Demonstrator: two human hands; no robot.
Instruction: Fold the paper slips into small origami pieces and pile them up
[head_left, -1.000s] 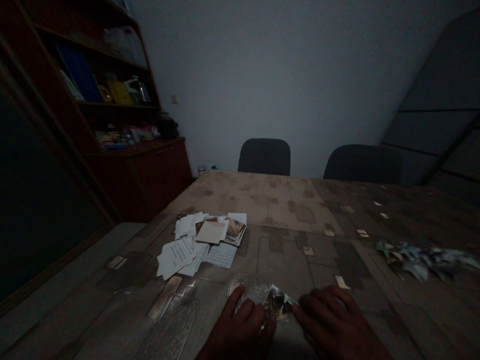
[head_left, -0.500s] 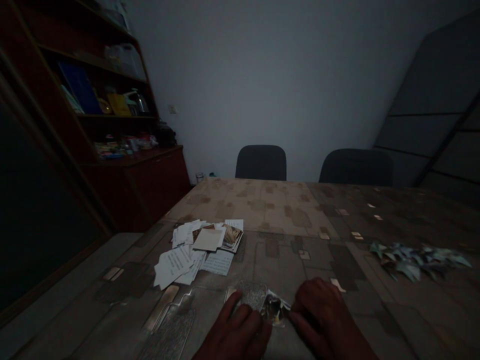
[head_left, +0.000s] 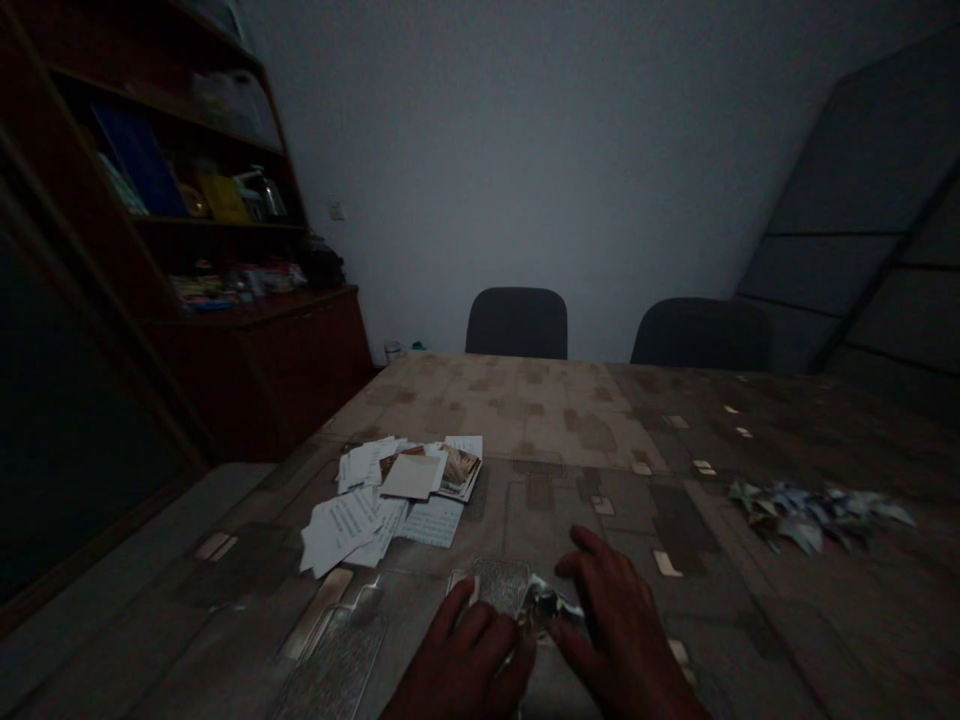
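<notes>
In the dim head view my left hand [head_left: 469,660] and my right hand [head_left: 619,630] rest on the patterned table [head_left: 540,410] at its near edge. Between their fingertips lies a small folded piece of glossy paper [head_left: 546,606], pinched and pressed from both sides. The fingers of my right hand are spread over the table beyond it. A loose pile of white paper slips and picture cards [head_left: 394,490] lies to the left of my hands, a little farther away.
A heap of folded paper pieces [head_left: 814,503] lies at the right of the table. Two dark chairs [head_left: 516,322] stand at the far side. A wooden shelf unit [head_left: 202,250] with books and small items fills the left wall.
My right hand has slid left and forward, its fingers now spread past the folded paper. The view has shifted slightly to the right. My left hand has stayed on the paper.
</notes>
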